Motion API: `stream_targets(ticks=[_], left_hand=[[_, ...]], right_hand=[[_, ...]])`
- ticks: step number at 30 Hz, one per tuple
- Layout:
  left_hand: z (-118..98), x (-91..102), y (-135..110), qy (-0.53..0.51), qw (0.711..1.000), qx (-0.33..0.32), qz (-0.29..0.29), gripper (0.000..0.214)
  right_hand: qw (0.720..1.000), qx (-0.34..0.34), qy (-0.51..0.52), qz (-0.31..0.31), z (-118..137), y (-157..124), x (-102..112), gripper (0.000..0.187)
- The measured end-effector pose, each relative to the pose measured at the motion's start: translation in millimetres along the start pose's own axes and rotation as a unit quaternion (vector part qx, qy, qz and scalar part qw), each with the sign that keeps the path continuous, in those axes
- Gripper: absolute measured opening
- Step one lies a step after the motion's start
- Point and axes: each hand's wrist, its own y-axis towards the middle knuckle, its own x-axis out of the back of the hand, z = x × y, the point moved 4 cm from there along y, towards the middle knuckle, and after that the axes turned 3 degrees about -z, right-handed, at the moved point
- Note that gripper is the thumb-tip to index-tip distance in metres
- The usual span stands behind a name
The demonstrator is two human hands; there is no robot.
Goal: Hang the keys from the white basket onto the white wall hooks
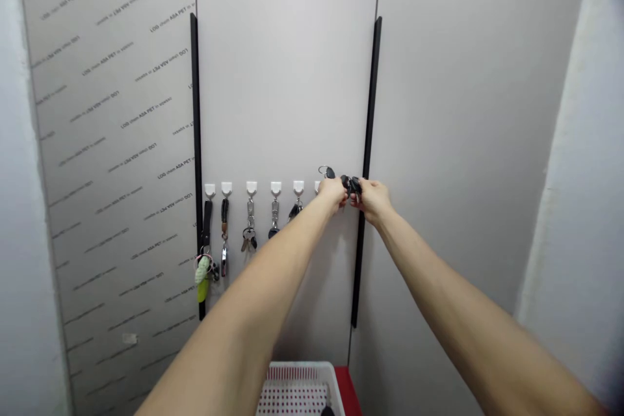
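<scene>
My left hand [332, 192] is closed on a bunch of keys [349, 184] with black heads, close to the cabinet door. A thin metal ring [323, 169] and a black key head stick out above its fingers. From the right, my right hand [374, 200] pinches the dark pieces of the same bunch between thumb and fingers. The two hands nearly meet. Just left of them, a white hook [317, 186] is partly covered by my left hand. My left forearm hides some of what hangs lower down.
Several white hooks [251, 188] run in a row along the door, with keys on clips and straps [207, 224] hanging from them. Long black handles [371, 110] flank the door panel. Below, a white perforated basket [299, 369] stands on a red surface [347, 390].
</scene>
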Motion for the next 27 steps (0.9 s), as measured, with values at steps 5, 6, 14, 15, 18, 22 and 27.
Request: stream_targets(ticks=[5, 6, 14, 15, 18, 22, 27], left_hand=[[-9, 9.3, -1, 0.0, 1.0, -0.01, 0.019, 0.021], [-10, 14.0, -3, -0.002, 1.0, -0.012, 0.019, 0.021], [27, 63.7, -47, -0.004, 0.988, -0.021, 0.154, 0.02], [42, 73.3, -56, 0.013, 0.987, -0.016, 0.159, 0.019], [101, 107.9, -80, 0.116, 0.981, 0.013, 0.152, 0.021], [180, 158.4, -109, 0.236, 0.961, 0.071, 0.125, 0.019], [229, 198.8, -133, 0.371, 0.918, 0.049, 0.131, 0.022]], right_hand=[[0.998, -0.031, -0.047, 0.017, -11, -5, 16, 0.006], [0.997, -0.039, -0.055, 0.025, -14, -7, 19, 0.006], [0.996, -0.007, -0.044, 0.078, 1, -2, 17, 0.005], [0.995, -0.001, -0.041, 0.087, 6, -2, 14, 0.005], [0.985, 0.007, -0.071, 0.155, 5, -13, 4, 0.009], [0.94, -0.025, -0.188, 0.283, -49, -69, 5, 0.021], [0.88, -0.122, -0.227, 0.399, -163, -164, 25, 0.025]])
